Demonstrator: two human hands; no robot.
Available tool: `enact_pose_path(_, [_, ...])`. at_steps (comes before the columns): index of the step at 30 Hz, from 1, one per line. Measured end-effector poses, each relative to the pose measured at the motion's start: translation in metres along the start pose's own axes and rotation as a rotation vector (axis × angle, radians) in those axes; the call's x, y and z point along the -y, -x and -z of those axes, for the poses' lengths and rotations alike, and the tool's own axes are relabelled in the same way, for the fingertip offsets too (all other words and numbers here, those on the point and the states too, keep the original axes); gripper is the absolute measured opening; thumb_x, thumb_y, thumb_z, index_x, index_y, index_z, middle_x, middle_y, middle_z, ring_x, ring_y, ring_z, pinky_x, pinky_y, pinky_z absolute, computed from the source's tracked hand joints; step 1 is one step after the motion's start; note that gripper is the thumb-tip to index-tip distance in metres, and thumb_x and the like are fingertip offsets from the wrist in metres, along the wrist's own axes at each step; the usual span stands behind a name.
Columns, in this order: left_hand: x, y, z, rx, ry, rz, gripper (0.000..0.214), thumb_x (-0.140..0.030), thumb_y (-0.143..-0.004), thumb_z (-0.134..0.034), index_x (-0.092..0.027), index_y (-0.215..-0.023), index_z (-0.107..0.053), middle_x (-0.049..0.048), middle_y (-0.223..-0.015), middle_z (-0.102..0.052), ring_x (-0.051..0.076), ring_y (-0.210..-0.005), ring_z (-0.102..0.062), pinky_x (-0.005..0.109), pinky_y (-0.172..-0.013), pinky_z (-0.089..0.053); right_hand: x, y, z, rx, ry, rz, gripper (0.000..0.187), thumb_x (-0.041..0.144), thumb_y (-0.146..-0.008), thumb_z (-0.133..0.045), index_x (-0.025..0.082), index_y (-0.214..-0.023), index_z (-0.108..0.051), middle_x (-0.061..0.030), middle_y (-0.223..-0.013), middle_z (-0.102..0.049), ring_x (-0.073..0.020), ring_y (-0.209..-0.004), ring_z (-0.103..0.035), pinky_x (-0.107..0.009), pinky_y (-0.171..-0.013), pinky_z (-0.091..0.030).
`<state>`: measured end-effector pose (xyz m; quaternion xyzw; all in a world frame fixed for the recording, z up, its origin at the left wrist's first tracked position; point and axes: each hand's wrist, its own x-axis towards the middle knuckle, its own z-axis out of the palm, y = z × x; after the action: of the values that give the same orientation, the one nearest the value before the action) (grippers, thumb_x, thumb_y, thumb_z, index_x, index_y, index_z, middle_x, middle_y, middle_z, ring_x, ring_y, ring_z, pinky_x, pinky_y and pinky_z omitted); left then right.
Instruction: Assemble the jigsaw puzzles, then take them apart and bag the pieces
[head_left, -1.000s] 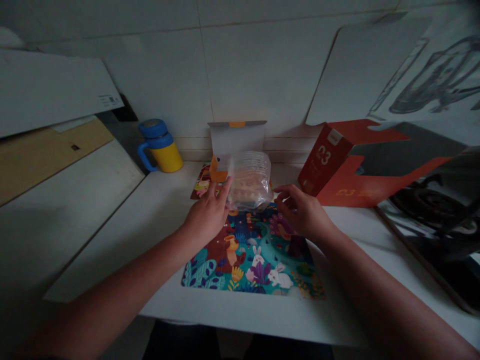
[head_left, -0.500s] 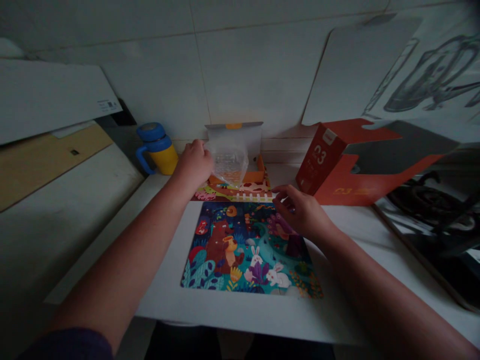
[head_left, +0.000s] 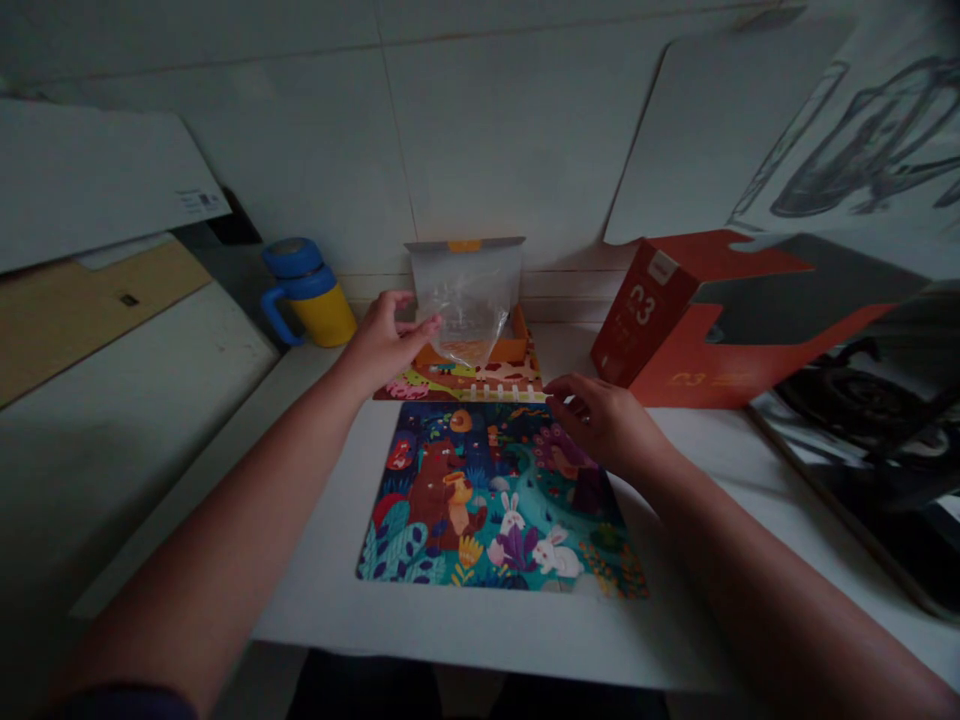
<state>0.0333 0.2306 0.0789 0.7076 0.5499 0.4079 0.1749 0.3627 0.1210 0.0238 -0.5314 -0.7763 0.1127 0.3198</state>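
My left hand (head_left: pixel 386 340) is at the back with thumb and fingers apart, its thumb tip close to a clear plastic bag (head_left: pixel 472 325). The bag stands crumpled in front of an orange box (head_left: pixel 511 350) whose grey lid is raised; I cannot tell whether the thumb touches it. My right hand (head_left: pixel 600 420) rests at the upper right corner of a picture puzzle (head_left: pixel 495 500), fingers loosely curved and apart, holding nothing visible. The puzzle lies flat and shows a bear, rabbits and plants. Behind it, a farm picture sheet (head_left: pixel 450 383) lies partly under the box.
A blue and yellow mug (head_left: pixel 315 300) stands at the back left. To the right is a red-orange cut-out box (head_left: pixel 675 340) marked 03, with a gas stove (head_left: pixel 862 430) beyond it. White panels (head_left: pixel 97 185) lean in from the left. A tiled wall closes the back.
My left hand has let go of the plastic bag, its fingers spreading as it draws slightly left and down. The bag now stands by the orange box. My right hand has stayed in place.
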Motion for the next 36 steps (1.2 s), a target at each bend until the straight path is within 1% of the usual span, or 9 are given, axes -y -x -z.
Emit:
enact_pose_path(3, [-0.001, 0.011, 0.012, -0.020, 0.000, -0.039, 0.063, -0.053, -0.093, -0.077, -0.022, -0.141, -0.051, 0.0187, -0.157, -0.055, 0.027, -0.117, -0.074, 0.038, -0.090, -0.062, -0.001, 0.000, 0.000, 0.001, 0.002, -0.001, 0.017, 0.029, -0.099, -0.060, 0.023, -0.111, -0.071, -0.0076, -0.101, -0.080, -0.0198, -0.074, -0.075, -0.030, -0.066, -0.055])
enact_pose_path(7, [-0.003, 0.035, 0.022, -0.066, -0.096, -0.080, 0.048, -0.053, -0.098, -0.068, -0.023, -0.134, -0.057, 0.0121, -0.147, -0.065, 0.024, -0.110, -0.073, 0.032, -0.080, -0.060, 0.000, -0.001, 0.003, -0.006, 0.055, 0.000, 0.016, 0.029, -0.099, -0.059, 0.023, -0.106, -0.072, -0.0080, -0.099, -0.079, -0.0202, -0.073, -0.074, -0.030, -0.067, -0.054])
enact_pose_path(11, [0.007, 0.057, 0.022, 0.135, -0.276, -0.144, 0.031, -0.049, -0.105, -0.056, -0.021, -0.106, -0.070, 0.0077, -0.110, -0.077, 0.022, -0.094, -0.072, 0.032, -0.080, -0.056, -0.004, -0.001, 0.009, 0.015, 0.250, -0.068, 0.019, 0.028, -0.100, -0.057, 0.022, -0.102, -0.075, -0.0096, -0.095, -0.080, -0.0224, -0.071, -0.073, -0.033, -0.065, -0.051])
enact_pose_path(13, [0.018, 0.065, 0.019, 0.258, -0.355, -0.180, 0.033, -0.045, -0.106, -0.051, -0.021, -0.099, -0.073, 0.0084, -0.108, -0.078, 0.024, -0.095, -0.072, 0.035, -0.086, -0.057, -0.012, 0.002, 0.011, 0.033, 0.383, -0.126, 0.023, 0.029, -0.101, -0.055, 0.024, -0.098, -0.077, -0.0098, -0.088, -0.081, -0.0251, -0.069, -0.072, -0.034, -0.062, -0.047])
enact_pose_path(17, [0.045, 0.074, 0.017, 0.441, -0.410, -0.251, 0.036, -0.049, -0.106, -0.052, -0.023, -0.110, -0.078, 0.0091, -0.125, -0.077, 0.028, -0.117, -0.071, 0.042, -0.106, -0.054, -0.034, 0.011, 0.014, 0.134, 0.496, -0.158, 0.027, 0.041, -0.102, -0.058, 0.024, -0.100, -0.080, -0.0116, -0.091, -0.082, -0.0292, -0.075, -0.074, -0.037, -0.063, -0.047])
enact_pose_path(20, [0.058, 0.075, 0.021, 0.498, -0.434, -0.229, 0.042, -0.061, -0.097, -0.067, -0.023, -0.114, -0.077, 0.0096, -0.125, -0.076, 0.030, -0.115, -0.071, 0.042, -0.105, -0.055, -0.048, 0.014, 0.012, 0.189, 0.466, -0.165, 0.036, 0.052, -0.094, -0.070, 0.022, -0.112, -0.079, -0.0127, -0.099, -0.081, -0.0301, -0.078, -0.075, -0.040, -0.068, -0.052])
enact_pose_path(25, [0.058, 0.075, 0.027, 0.547, -0.411, -0.201, 0.071, -0.063, -0.084, -0.083, -0.024, -0.141, -0.066, 0.0110, -0.135, -0.071, 0.030, -0.110, -0.071, 0.039, -0.097, -0.058, -0.050, 0.009, 0.010, 0.240, 0.349, -0.145, 0.051, 0.059, -0.083, -0.079, 0.022, -0.116, -0.073, -0.0139, -0.108, -0.078, -0.0314, -0.088, -0.074, -0.041, -0.076, -0.056])
enact_pose_path(29, [0.056, 0.077, 0.027, 0.558, -0.442, -0.193, 0.073, -0.064, -0.081, -0.086, -0.020, -0.136, -0.065, 0.0136, -0.135, -0.069, 0.032, -0.113, -0.070, 0.040, -0.098, -0.056, -0.044, 0.007, 0.012, 0.336, 0.330, -0.251, 0.056, 0.062, -0.079, -0.081, 0.023, -0.117, -0.069, -0.0108, -0.102, -0.075, -0.0303, -0.084, -0.073, -0.039, -0.072, -0.054])
enact_pose_path(36, [0.063, 0.078, 0.024, 0.603, -0.444, -0.180, 0.081, -0.063, -0.075, -0.091, -0.019, -0.136, -0.058, 0.0178, -0.142, -0.063, 0.038, -0.124, -0.067, 0.045, -0.101, -0.056, -0.047, 0.012, 0.011, 0.337, 0.359, -0.191, 0.058, 0.070, -0.075, -0.082, 0.023, -0.102, -0.061, -0.0139, -0.106, -0.070, -0.0334, -0.092, -0.069, -0.042, -0.079, -0.053])
